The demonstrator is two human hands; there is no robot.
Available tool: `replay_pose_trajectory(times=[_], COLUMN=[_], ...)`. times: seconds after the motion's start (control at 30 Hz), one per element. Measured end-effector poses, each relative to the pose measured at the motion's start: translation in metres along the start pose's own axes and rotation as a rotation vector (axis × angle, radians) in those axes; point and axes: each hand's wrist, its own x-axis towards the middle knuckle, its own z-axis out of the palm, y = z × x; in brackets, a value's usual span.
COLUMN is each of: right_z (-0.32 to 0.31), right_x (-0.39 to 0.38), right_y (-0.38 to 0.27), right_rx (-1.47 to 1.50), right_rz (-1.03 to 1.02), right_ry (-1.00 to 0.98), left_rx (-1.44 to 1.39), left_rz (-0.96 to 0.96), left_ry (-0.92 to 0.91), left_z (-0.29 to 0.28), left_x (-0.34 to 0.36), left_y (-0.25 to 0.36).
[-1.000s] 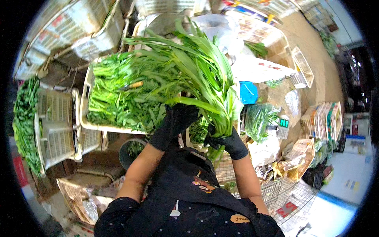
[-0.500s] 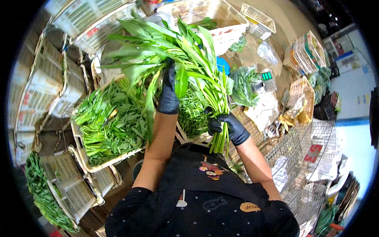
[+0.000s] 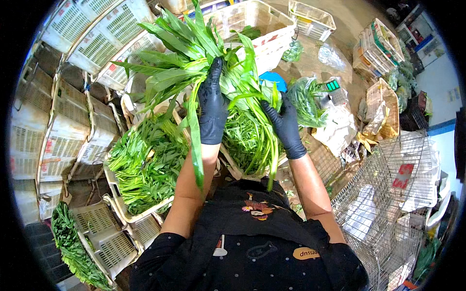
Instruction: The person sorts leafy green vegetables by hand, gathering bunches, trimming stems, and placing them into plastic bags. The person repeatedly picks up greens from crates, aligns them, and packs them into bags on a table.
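In black gloves, both of my hands are on a long bunch of leafy greens (image 3: pixel 177 63) with pale green stalks. My left hand (image 3: pixel 212 104) is closed round the leafy upper part, thumb pointing up, with one long leaf dangling down beside the wrist. My right hand (image 3: pixel 284 121) grips the bunch farther right, its fingers curled against the stems, which hang down beside it. Below the bunch, a crate of loose greens (image 3: pixel 242 145) is partly hidden. To its left stands a white crate (image 3: pixel 127 218) full of similar greens, stalks toward the near left.
Stacked white crates (image 3: pixel 63 126) line the left. Another large crate (image 3: pixel 262 17) is at the back. At right are bagged greens (image 3: pixel 306 106), a small scale (image 3: pixel 337 97), crumpled paper (image 3: pixel 332 126), wire cages (image 3: pixel 369 194) and stacked baskets (image 3: pixel 374 43).
The bunch has moved up and left. My left hand has risen into the leaves; my right hand has shifted up along the stems from the stalk ends. The camera's view has shifted.
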Motion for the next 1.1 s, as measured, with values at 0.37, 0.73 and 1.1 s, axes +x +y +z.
replay_pose_trajectory(times=[0.37,0.73,1.1], right_z=[-0.087,0.003,-0.058], right_x=[-0.063,0.050,-0.061], right_y=[0.025,-0.042,0.011], right_rx=[0.773,-0.179,0.341], right_rz=[0.571,-0.291,0.392], right_ry=[-0.051,-0.092,-0.496], left_rx=[0.016,0.399,0.190], left_rz=[-0.023,0.006,0.012], left_ry=[0.032,-0.012,-0.025], left_z=[-0.009,0.029,0.002], left_x=[0.021,-0.002,0.019], left_y=[0.026,0.021,0.045])
